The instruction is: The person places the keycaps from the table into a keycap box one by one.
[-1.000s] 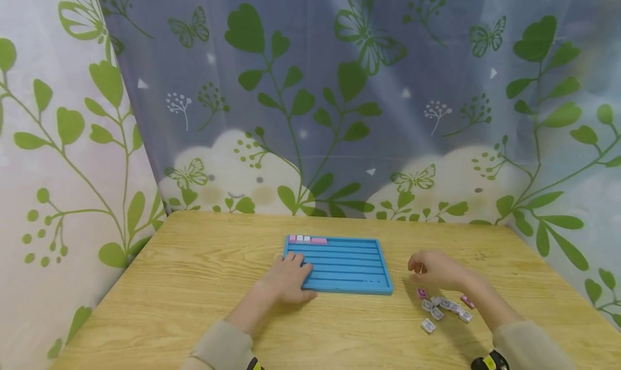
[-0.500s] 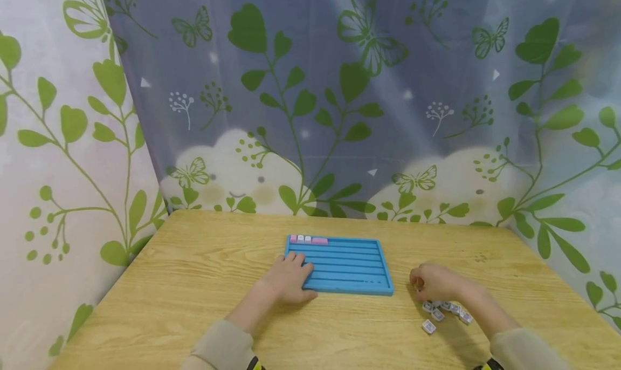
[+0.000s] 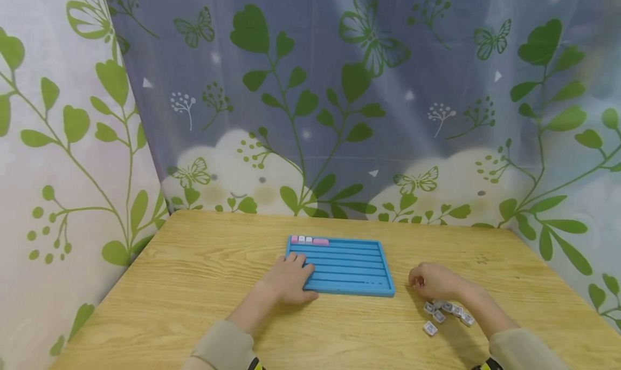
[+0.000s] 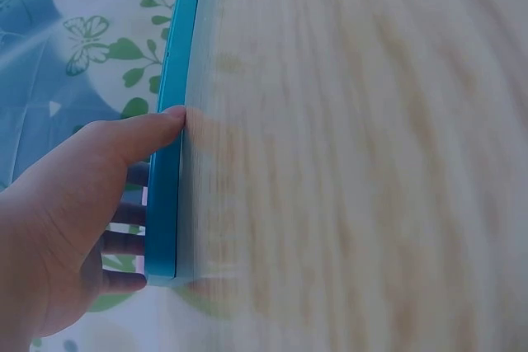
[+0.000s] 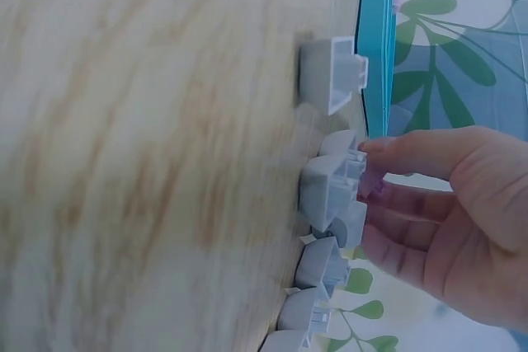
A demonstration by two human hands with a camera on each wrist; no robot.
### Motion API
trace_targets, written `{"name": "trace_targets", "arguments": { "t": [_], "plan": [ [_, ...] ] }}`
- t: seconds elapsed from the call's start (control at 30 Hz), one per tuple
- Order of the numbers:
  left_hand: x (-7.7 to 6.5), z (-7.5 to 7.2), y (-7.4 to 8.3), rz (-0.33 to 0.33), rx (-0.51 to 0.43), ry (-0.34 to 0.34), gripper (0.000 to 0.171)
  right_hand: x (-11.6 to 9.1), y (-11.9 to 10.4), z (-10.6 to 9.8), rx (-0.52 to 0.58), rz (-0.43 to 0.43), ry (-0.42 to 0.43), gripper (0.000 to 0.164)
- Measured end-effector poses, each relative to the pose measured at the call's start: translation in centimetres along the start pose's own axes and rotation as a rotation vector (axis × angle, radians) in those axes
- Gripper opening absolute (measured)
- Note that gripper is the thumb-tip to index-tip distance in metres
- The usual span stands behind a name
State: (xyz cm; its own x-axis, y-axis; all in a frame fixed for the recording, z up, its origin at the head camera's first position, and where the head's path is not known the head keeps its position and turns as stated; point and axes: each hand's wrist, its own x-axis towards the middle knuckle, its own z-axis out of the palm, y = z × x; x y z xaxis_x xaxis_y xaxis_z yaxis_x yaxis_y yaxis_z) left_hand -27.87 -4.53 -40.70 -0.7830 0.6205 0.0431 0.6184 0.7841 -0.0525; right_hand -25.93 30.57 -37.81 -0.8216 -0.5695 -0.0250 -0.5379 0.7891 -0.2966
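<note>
A blue ridged tray point(image 3: 351, 266) lies on the table in front of me. My left hand point(image 3: 289, 281) rests on its left front corner, fingers spread over the tray; in the left wrist view the thumb point(image 4: 169, 124) touches the front edge. To the right of the tray, my right hand point(image 3: 435, 281) pinches a small pink keycap point(image 5: 374, 182) between thumb and fingers, mostly covered by them. Several white keycaps point(image 3: 430, 328) lie loosely just below that hand, some with their hollow undersides showing in the right wrist view.
At the tray's top left sit a pink keycap point(image 3: 294, 240), two white keycaps point(image 3: 305, 240) and a wider pink keycap point(image 3: 321, 242) in one row. The wooden table point(image 3: 213, 251) ends at a printed curtain point(image 3: 339, 116) behind.
My right hand has come down toward the pile and picked up the pink keycap that lay at its upper left. The left hand stays on the tray.
</note>
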Motion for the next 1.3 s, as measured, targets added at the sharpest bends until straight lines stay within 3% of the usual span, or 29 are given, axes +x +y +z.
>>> {"name": "trace_targets", "arguments": {
  "t": [0.43,0.83,1.1,1.3],
  "plan": [
    [0.0,0.1,0.0,0.002,-0.009,-0.006,0.059,1.1,-0.5,-0.2,0.0,0.044,0.111,0.015],
    [0.0,0.1,0.0,0.005,0.001,0.008,0.059,2.3,-1.5,-0.6,0.067,0.037,0.186,0.009],
    [0.0,0.0,0.0,0.002,-0.001,0.012,0.059,3.2,-2.0,-0.7,0.098,0.025,0.253,0.02],
    [0.0,0.0,0.0,0.004,0.004,0.006,0.059,3.8,-2.4,-0.7,0.11,0.018,0.31,0.019]
  ]
}}
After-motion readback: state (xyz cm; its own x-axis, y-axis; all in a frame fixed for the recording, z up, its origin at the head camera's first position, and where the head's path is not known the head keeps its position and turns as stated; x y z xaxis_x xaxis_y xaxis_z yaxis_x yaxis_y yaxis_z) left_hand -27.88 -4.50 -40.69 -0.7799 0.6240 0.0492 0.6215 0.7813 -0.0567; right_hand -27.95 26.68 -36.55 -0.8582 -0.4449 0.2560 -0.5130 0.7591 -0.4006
